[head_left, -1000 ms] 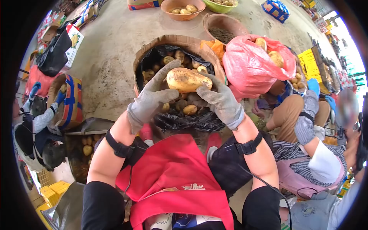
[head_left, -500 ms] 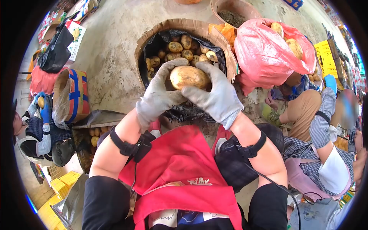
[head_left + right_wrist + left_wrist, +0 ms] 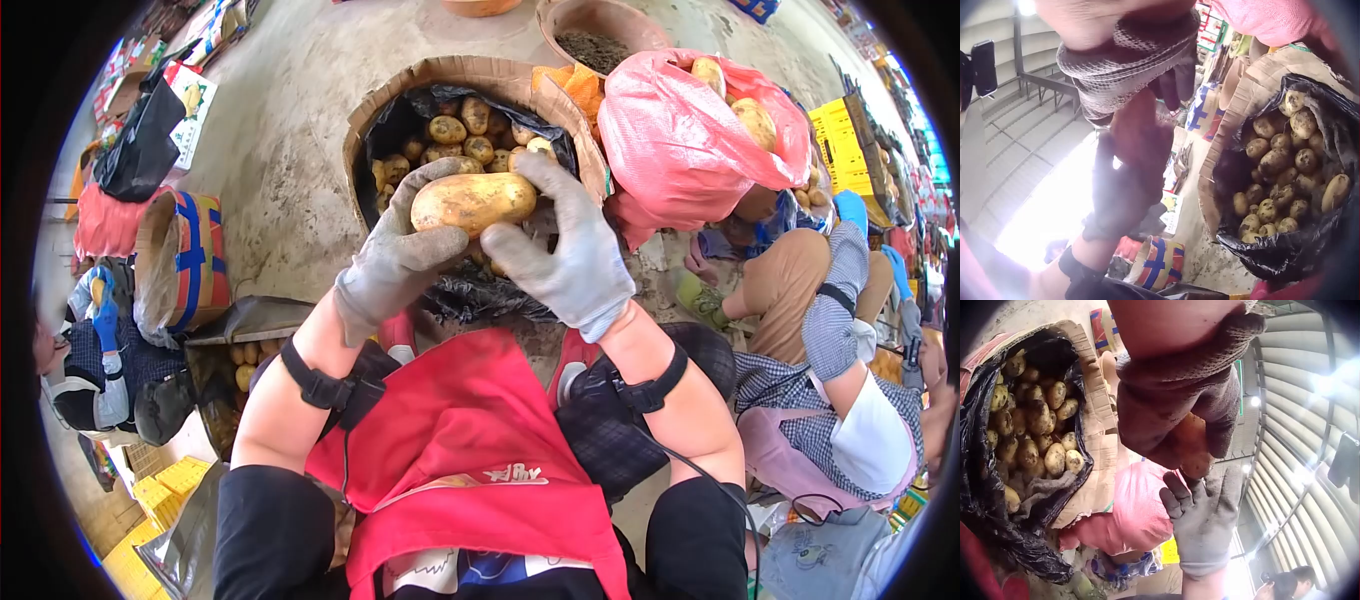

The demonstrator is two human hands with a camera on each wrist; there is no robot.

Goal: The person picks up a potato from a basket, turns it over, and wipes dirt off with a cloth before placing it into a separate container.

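Grey-gloved left hand (image 3: 398, 257) and right hand (image 3: 572, 262), fingers curled round one potato (image 3: 473, 202), clear above the cardboard box (image 3: 470, 70)

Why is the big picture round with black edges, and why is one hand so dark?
Head view: a fisheye lens bends everything round, leaving black corners; the potato is sharp. Left wrist view: roof lights glare white on the right. Right wrist view: bright light behind turns the left hand dark and blurry; the cardboard box is clear.
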